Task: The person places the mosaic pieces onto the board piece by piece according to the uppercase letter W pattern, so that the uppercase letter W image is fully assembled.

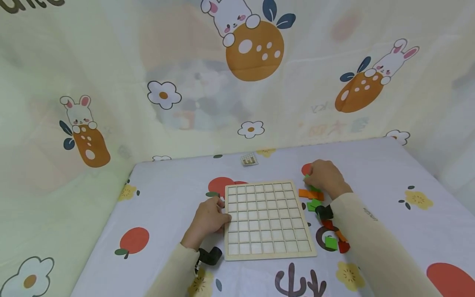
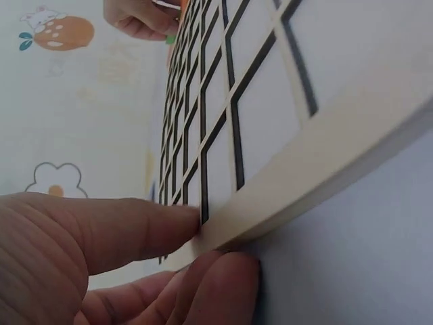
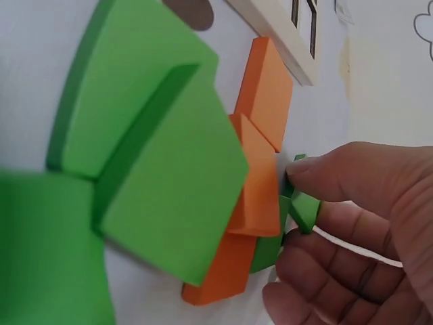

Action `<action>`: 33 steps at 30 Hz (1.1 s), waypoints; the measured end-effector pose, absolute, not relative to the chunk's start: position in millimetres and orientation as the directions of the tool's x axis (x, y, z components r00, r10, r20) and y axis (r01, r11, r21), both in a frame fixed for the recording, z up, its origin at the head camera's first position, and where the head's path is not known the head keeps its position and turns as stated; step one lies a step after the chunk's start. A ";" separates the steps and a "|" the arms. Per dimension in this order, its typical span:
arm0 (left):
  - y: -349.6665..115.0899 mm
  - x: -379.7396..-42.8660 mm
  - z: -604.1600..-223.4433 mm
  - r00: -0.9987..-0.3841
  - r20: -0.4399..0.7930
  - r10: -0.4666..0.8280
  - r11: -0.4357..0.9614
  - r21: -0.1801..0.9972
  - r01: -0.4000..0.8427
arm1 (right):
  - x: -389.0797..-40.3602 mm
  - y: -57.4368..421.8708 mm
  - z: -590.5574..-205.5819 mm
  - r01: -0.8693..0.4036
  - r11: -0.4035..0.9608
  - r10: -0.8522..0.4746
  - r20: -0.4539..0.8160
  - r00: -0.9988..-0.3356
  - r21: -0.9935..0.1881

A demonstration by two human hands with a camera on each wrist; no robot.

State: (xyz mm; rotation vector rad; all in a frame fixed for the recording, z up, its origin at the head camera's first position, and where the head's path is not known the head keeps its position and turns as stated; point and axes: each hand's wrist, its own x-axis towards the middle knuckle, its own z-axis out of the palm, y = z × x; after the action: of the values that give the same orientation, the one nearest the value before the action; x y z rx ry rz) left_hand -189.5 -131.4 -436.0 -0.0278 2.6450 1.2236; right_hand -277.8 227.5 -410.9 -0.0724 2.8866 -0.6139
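Note:
A pale wooden grid board (image 1: 271, 256) with square white cells lies flat on the table. My left hand (image 1: 208, 218) pinches its left edge, thumb on the top rim and fingers against the side and underside in the left wrist view. Beyond the board's upper right corner, my right hand (image 1: 326, 177) reaches down among loose blocks. In the right wrist view its thumb and curled fingers pinch a small green block (image 3: 306, 208). Orange blocks (image 3: 265, 95) and larger-looking green blocks (image 3: 176, 176) lie close by, some overlapping one another.
Under my right forearm, more blocks lie along the board's right side, including a green square (image 1: 331, 243) and a red piece (image 1: 344, 247). A small clear packet (image 1: 249, 159) sits near the table's back edge. A patterned cloth (image 1: 208, 140) hangs behind the table.

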 end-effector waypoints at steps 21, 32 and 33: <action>-135.2 -181.4 -446.5 -0.986 -0.164 0.024 0.499 0.857 -0.130 | -286.5 229.6 -421.4 -0.033 0.788 -0.183 -0.183 -0.966 -0.615; -134.7 -181.9 -448.9 -0.985 -0.175 0.004 0.491 0.858 -0.150 | -284.3 225.4 -417.3 0.005 0.739 -0.213 -0.241 -0.947 -0.673; -134.6 -182.0 -449.3 -0.984 -0.177 0.002 0.490 0.858 -0.153 | -284.3 224.9 -417.5 0.012 0.742 -0.209 -0.247 -0.946 -0.670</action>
State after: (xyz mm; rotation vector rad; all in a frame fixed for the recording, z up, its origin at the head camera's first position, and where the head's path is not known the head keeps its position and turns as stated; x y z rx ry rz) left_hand -182.0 -134.6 -449.3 -0.1321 2.5762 1.5066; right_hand -284.3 224.9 -417.5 -0.1533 2.6369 -1.0170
